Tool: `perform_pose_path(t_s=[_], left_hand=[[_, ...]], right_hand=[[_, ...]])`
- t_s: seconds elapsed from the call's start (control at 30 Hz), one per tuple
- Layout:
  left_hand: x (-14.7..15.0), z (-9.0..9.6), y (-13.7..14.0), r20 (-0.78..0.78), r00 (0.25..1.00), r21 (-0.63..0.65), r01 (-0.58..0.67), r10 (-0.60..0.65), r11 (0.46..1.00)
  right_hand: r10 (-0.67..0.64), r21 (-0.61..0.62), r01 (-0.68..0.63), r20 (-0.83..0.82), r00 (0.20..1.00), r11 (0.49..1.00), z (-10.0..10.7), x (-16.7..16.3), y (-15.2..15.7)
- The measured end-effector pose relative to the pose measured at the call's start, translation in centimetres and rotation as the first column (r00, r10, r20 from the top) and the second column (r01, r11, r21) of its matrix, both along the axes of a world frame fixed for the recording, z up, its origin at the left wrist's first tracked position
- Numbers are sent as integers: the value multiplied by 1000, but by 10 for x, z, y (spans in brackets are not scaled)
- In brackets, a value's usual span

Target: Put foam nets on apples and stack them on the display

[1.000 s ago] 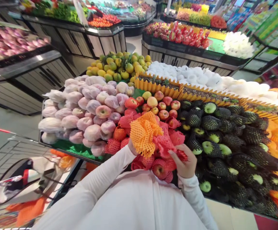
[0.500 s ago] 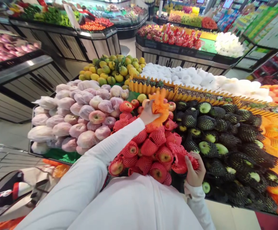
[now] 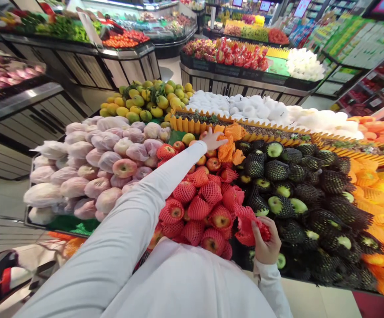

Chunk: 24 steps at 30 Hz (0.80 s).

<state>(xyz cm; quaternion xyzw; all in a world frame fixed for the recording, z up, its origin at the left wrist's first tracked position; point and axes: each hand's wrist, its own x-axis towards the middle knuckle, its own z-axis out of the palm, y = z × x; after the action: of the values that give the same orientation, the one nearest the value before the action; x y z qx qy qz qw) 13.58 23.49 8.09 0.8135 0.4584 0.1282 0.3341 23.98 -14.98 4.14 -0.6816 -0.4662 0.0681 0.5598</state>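
My left hand [image 3: 213,139] reaches over the far end of the apple pile, its fingers outstretched. Just beyond its fingertips lie crumpled orange foam nets [image 3: 231,143]. Bare apples [image 3: 213,164] show below that hand. Close to my body, my right hand [image 3: 267,240] pinches a red foam net [image 3: 249,227] at the right edge of the pile. Whether fruit is inside that net I cannot tell. Between my hands sit several apples in red foam nets [image 3: 200,205].
Left are pale paper-wrapped fruits [image 3: 96,187]; right, green fruits in black nets [image 3: 298,207]. Yellow-green mandarins [image 3: 148,99] and white-wrapped fruits [image 3: 261,106] lie behind, past a yellow picket divider [image 3: 192,123]. A cart [image 3: 3,234] with a bag stands at lower left.
My left hand has let go of the orange foam net, which now lies at the pile's far right corner. My right hand keeps its hold on the red net. The view has shifted slightly.
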Motion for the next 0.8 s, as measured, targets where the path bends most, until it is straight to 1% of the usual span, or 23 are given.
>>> perform_pose_path(t_s=[0.07,0.13,0.2,0.27,0.33,0.4,0.5,0.63,0.67,0.73,0.8], left_hand=[[-29,0,3,22,1000,147,-21,18,989],[-59,-4,2,-56,997,245,-32,47,969],[-86,-13,-3,-189,981,240,2,45,971],[-108,-24,-10,-288,958,184,36,19,982],[-122,-36,-19,-353,936,132,41,8,990],[-128,-47,-28,-408,913,90,33,7,995],[-125,-61,-40,-454,891,47,4,17,999],[-110,-83,-43,-466,883,-13,-73,59,997],[-107,-87,-43,-462,884,-28,-95,71,995],[-104,-94,-43,-438,894,-42,-131,99,991],[-104,-94,-43,-388,912,-27,-157,134,987]], right_hand=[[-3,-57,1,-37,999,998,-9,2,-3],[12,-124,-23,-86,996,992,-14,0,-2],[59,-142,-73,-105,993,987,-13,-5,3],[132,-102,-139,-71,989,985,-7,-13,9],[203,-53,-204,-8,979,978,2,-22,15],[248,-32,-247,53,967,969,11,-29,20],[258,-25,-257,111,960,966,18,-35,21],[246,-31,-244,152,957,969,12,-33,11],[227,-23,-226,163,960,974,9,-31,7],[147,15,-151,168,975,988,3,-27,0],[46,63,-55,145,988,996,-1,-23,-6]])
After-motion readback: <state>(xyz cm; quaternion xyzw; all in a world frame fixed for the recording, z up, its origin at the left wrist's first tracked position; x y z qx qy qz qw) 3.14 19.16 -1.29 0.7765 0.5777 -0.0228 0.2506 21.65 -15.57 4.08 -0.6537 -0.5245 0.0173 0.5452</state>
